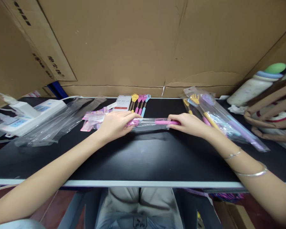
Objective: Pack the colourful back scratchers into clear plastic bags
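A pink back scratcher in a clear plastic sleeve (152,122) lies crosswise on the black table (143,156). My left hand (114,124) is closed on its left end, where the pink claw head sits. My right hand (189,124) pinches the pink handle at the right end. Several loose scratchers (140,103) in yellow, pink and blue lie just behind, beside a phone (122,103) showing a timer. A pile of bagged scratchers (214,119) lies to the right of my right hand.
Empty clear sleeves (59,122) and pink label cards (92,120) lie at the left, with a white power strip (28,117) beyond them. Cardboard walls (143,44) close off the back. A bottle (252,87) and a bag with brown handles (271,111) stand at the right.
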The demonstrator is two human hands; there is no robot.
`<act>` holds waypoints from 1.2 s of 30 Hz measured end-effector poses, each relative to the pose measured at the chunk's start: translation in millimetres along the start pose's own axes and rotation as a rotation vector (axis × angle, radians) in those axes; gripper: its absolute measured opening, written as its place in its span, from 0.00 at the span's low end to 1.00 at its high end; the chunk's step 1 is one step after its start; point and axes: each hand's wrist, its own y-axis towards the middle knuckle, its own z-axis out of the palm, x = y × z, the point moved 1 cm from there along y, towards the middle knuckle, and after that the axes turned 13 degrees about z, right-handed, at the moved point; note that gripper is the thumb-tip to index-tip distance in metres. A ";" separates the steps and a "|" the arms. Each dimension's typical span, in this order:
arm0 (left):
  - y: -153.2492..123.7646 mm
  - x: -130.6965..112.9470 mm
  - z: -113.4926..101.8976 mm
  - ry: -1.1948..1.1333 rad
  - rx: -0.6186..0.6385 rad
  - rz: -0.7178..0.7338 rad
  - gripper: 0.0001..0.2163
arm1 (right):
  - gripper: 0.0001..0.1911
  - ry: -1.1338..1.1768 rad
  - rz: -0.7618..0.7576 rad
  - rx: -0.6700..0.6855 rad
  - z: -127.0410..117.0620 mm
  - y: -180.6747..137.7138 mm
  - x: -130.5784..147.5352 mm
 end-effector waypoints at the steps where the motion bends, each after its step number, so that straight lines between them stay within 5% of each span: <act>1: -0.3 0.9 0.2 0.003 0.009 -0.008 0.13 | 0.10 0.012 -0.015 -0.004 1.7 0.7 0.8; 16: -0.5 -8.9 5.0 -0.078 0.012 0.011 0.17 | 0.14 0.194 -0.151 -0.046 12.8 -5.6 26.3; 23: -0.3 -3.6 2.5 -0.058 0.038 -0.015 0.17 | 0.16 0.411 -0.142 0.101 2.7 -1.7 13.8; 30: -1.9 -0.5 2.1 -0.032 0.048 -0.029 0.16 | 0.19 0.698 -0.095 0.463 -2.0 4.9 -13.6; 36: -2.5 0.1 4.8 -0.062 0.047 -0.042 0.15 | 0.18 0.765 -0.108 0.478 -2.1 4.3 -9.3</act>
